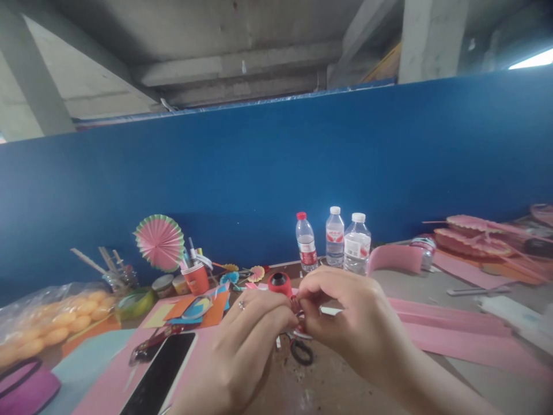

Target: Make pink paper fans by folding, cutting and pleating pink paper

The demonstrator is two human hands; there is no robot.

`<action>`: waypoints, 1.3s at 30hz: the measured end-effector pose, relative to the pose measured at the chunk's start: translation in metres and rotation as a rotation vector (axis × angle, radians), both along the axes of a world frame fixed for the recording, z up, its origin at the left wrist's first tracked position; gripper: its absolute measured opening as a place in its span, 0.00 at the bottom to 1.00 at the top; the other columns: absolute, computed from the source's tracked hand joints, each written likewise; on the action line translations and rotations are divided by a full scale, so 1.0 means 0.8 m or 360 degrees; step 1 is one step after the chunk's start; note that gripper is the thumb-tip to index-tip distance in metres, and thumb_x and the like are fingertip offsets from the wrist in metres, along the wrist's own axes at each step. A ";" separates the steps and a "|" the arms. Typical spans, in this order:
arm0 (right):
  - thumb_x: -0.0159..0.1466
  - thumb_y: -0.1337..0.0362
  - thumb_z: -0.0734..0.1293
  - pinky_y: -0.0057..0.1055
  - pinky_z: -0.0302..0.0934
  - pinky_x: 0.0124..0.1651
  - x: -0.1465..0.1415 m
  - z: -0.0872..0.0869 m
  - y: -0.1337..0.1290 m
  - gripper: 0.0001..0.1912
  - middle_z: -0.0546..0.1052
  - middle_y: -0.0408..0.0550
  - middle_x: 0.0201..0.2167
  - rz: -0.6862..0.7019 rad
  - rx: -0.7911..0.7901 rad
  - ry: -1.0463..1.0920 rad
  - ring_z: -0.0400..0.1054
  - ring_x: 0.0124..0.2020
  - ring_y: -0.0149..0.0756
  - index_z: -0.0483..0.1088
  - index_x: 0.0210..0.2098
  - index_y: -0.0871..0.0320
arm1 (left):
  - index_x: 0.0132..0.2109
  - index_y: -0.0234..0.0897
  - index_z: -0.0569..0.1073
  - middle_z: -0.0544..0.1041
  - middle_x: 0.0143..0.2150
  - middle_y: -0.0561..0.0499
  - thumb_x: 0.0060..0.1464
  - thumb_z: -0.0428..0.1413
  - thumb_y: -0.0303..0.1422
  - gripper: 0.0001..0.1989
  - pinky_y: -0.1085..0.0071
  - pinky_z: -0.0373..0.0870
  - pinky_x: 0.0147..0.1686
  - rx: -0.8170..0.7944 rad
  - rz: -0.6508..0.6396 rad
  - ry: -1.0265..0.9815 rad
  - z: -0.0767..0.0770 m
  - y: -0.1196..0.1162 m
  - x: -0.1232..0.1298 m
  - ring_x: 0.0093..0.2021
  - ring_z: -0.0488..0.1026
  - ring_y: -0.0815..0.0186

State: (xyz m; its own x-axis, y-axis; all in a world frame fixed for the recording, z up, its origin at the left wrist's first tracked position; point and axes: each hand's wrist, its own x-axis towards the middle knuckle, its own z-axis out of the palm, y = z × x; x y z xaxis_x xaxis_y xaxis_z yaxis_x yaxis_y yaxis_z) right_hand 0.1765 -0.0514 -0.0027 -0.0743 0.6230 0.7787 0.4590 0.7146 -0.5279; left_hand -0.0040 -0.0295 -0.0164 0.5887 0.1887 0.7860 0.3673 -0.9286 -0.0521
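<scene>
My left hand (248, 337) and my right hand (352, 317) meet over the middle of the table, their fingers closed and fingertips together. Between the fingertips shows a small reddish piece (295, 304); most of it is hidden, so I cannot tell its kind. A ring sits on a left finger. Just below the fingers lies a dark loop (301, 353) that looks like a scissors handle, partly covered. Behind my hands stands a round red object with a dark centre (280, 283). A phone with a dark screen (162, 374) lies to the left of my left hand.
Three water bottles (335, 236) stand behind my hands. At left are a pleated paper fan (159, 242), an orange cup of pens (196, 279), coloured paper (216, 308) and a bag of orange balls (56, 323). Pink paper strips (453, 325) lie at right, before a blue partition (259, 173).
</scene>
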 end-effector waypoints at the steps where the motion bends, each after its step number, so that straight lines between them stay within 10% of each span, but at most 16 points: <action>1: 0.51 0.75 0.62 0.21 0.58 0.26 -0.001 0.001 -0.001 0.08 0.72 0.38 0.20 -0.0006 -0.0033 0.0027 0.65 0.22 0.25 0.67 0.21 0.57 | 0.42 0.35 0.70 0.73 0.40 0.46 0.63 0.44 0.25 0.10 0.70 0.69 0.41 -0.0012 -0.0007 -0.0002 0.000 0.000 -0.001 0.40 0.70 0.65; 13: 0.51 0.73 0.59 0.24 0.64 0.28 0.005 0.002 0.009 0.06 0.76 0.44 0.27 0.0582 -0.0610 0.0653 0.70 0.27 0.29 0.64 0.24 0.57 | 0.40 0.37 0.69 0.73 0.38 0.50 0.58 0.49 0.18 0.10 0.74 0.68 0.42 -0.0133 0.0093 -0.0163 0.007 -0.003 -0.006 0.42 0.71 0.69; 18: 0.53 0.71 0.57 0.26 0.59 0.25 0.023 0.003 0.013 0.06 0.72 0.42 0.26 0.0298 -0.0487 0.0577 0.66 0.25 0.29 0.63 0.25 0.57 | 0.37 0.37 0.69 0.73 0.38 0.52 0.57 0.51 0.18 0.09 0.76 0.66 0.44 -0.0195 0.0173 -0.0247 0.011 -0.005 -0.004 0.41 0.71 0.71; 23: 0.60 0.66 0.58 0.29 0.45 0.23 0.037 0.003 0.016 0.16 0.60 0.39 0.16 -0.0263 -0.0306 -0.0306 0.52 0.20 0.27 0.55 0.17 0.57 | 0.37 0.37 0.68 0.73 0.36 0.53 0.56 0.51 0.18 0.09 0.77 0.65 0.44 -0.0217 0.0135 -0.0324 0.010 -0.005 -0.001 0.39 0.71 0.72; 29: 0.56 0.77 0.57 0.27 0.54 0.31 0.029 -0.002 0.020 0.14 0.73 0.39 0.28 0.0017 -0.0117 -0.0324 0.63 0.29 0.28 0.68 0.33 0.55 | 0.36 0.38 0.68 0.72 0.35 0.55 0.56 0.51 0.19 0.09 0.78 0.66 0.39 -0.0344 0.0046 -0.0448 0.011 -0.006 0.001 0.37 0.71 0.72; 39: 0.56 0.75 0.56 0.31 0.53 0.31 0.027 0.003 0.013 0.11 0.67 0.41 0.20 -0.0048 -0.0098 -0.0445 0.59 0.25 0.30 0.64 0.22 0.57 | 0.35 0.38 0.68 0.73 0.33 0.53 0.57 0.51 0.21 0.08 0.74 0.68 0.36 -0.0412 -0.0001 -0.0485 0.012 -0.005 0.005 0.35 0.71 0.70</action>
State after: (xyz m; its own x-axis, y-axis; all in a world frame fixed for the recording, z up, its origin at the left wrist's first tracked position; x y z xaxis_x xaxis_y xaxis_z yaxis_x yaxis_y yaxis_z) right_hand 0.1978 -0.0412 0.0000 -0.2614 0.6738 0.6911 0.6136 0.6687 -0.4199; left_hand 0.0000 -0.0331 -0.0066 0.3363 0.4032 0.8511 0.3291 -0.8970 0.2950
